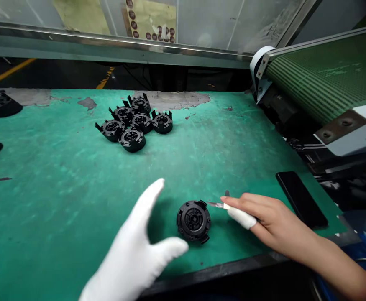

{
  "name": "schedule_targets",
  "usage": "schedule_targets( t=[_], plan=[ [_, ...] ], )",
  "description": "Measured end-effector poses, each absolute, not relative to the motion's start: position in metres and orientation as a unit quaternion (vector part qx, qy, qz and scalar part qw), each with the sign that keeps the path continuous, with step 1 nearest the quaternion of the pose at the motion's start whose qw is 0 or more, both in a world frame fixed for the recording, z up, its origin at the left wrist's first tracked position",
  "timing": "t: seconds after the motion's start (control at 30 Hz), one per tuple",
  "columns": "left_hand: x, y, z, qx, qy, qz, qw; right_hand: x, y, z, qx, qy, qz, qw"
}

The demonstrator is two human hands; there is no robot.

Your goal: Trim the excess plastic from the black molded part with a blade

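Observation:
A round black plastic part point(193, 221) with small tabs on its rim lies on the green tabletop near the front edge. To its left is my left hand point(142, 246) in a white glove, thumb and fingers spread apart with nothing between them; the thumb tip comes close to the part's lower left side. My right hand point(264, 213), bare but for a white cover on the thumb, grips a small craft knife point(217, 205). The blade points left, just beside the part's upper right tab. Most of the knife's handle is hidden in the hand.
Several similar black parts point(132, 139) stand grouped at the back of the green table point(60, 209). More black pieces point(1, 103) sit at the far left. A black phone point(301, 200) lies right of my right hand. A green conveyor belt point(330, 71) rises at the right.

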State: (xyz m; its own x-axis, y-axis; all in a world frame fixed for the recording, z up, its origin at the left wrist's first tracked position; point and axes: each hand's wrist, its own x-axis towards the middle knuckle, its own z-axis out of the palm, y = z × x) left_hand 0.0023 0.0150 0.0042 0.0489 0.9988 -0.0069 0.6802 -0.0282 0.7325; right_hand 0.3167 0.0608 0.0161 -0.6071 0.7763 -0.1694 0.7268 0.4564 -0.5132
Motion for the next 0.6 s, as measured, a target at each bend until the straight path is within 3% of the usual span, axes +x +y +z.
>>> schedule_targets(
  t=[0.23, 0.4, 0.6],
  plan=[
    [0.082, -0.004, -0.035, 0.656, 0.643, 0.349, 0.189, 0.321, 0.066, 0.025, -0.421, -0.863, 0.277, 0.04],
    [0.048, 0.005, -0.02, 0.696, 0.607, 0.266, 0.277, 0.314, 0.059, 0.033, -0.38, -0.888, 0.259, 0.006],
    [0.044, 0.01, -0.015, 0.703, 0.603, 0.25, 0.281, 0.299, 0.066, 0.029, -0.387, -0.91, 0.149, -0.02]
  ],
)
